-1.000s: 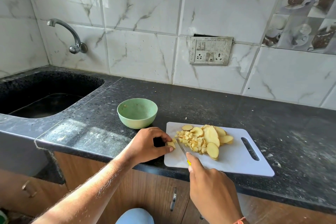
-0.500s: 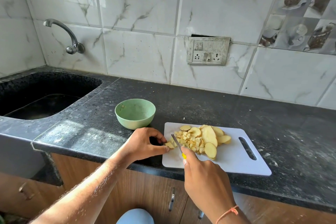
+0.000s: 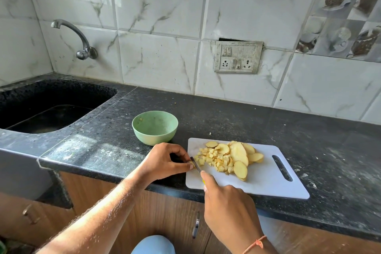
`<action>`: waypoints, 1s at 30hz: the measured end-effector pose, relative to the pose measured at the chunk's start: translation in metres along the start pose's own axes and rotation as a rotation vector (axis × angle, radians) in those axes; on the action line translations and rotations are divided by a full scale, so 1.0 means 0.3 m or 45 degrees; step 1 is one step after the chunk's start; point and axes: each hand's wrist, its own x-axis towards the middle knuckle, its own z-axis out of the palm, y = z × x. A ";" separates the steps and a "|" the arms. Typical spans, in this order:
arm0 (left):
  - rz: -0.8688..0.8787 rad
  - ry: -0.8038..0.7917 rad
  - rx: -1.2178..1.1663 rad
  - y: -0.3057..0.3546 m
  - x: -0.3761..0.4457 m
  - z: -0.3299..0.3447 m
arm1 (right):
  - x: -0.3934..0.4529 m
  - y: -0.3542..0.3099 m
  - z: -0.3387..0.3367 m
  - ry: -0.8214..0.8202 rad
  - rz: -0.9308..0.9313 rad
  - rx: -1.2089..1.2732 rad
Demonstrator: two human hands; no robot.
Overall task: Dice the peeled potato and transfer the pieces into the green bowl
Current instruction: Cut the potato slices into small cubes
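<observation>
Head view showed the knife (image 3: pixel 195 164) had shifted from mid-board to the white cutting board's (image 3: pixel 268 183) 9 o'clock edge. The left hand (image 3: pixel 165 161) pinched the last potato strip (image 3: pixel 192 164); the right hand (image 3: pixel 228 206) gripped the handle. Diced pieces (image 3: pixel 214 160) and uncut slices (image 3: pixel 239 153) remained; the green bowl (image 3: pixel 155 128), at 11 o'clock, held almost nothing, so transfer was pending.

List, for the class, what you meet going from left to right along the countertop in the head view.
Sink → green bowl → left hand pinching a potato bit → knife → diced potato → potato slices → cutting board handle slot.
</observation>
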 end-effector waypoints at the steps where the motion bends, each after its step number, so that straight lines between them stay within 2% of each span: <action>1: 0.007 -0.003 -0.010 0.000 0.000 0.000 | 0.001 0.000 0.005 -0.011 -0.015 -0.018; 12: 0.019 -0.008 -0.001 -0.015 0.005 -0.001 | 0.032 -0.003 0.011 -0.066 -0.119 -0.143; 19: 0.004 0.011 0.010 -0.012 0.001 0.009 | 0.042 0.044 0.021 -0.028 -0.159 -0.008; 30: 0.018 0.004 0.031 -0.009 0.003 0.015 | -0.060 0.120 0.000 -0.078 -0.200 0.089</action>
